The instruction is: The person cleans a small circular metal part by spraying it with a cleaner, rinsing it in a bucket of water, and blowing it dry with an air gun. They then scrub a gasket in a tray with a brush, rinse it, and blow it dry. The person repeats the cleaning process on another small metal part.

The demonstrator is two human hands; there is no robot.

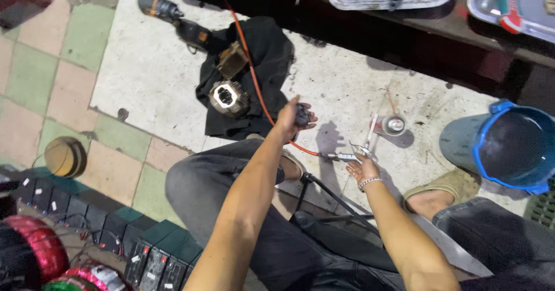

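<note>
Black cloth, orange hose — blue-rimmed bucket.

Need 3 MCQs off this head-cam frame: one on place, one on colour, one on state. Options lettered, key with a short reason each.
1. Where does the finned metal motor part lie?
A. in the bucket
B. on the black cloth
C. in a grey tray

2. What colour is the rim of the bucket on the right?
A. blue
B. red
C. yellow

3. What is the left hand doing?
A. lying flat and empty on the floor
B. gripping a small dark part
C. holding the orange hose

Key: 1 B, the part rests on the cloth spread on the floor. 2 A, the rim band is bright blue. 3 B, the fingers close round the dark part, raised above the floor, while the right hand holds a metal air blow gun beside it.
</note>
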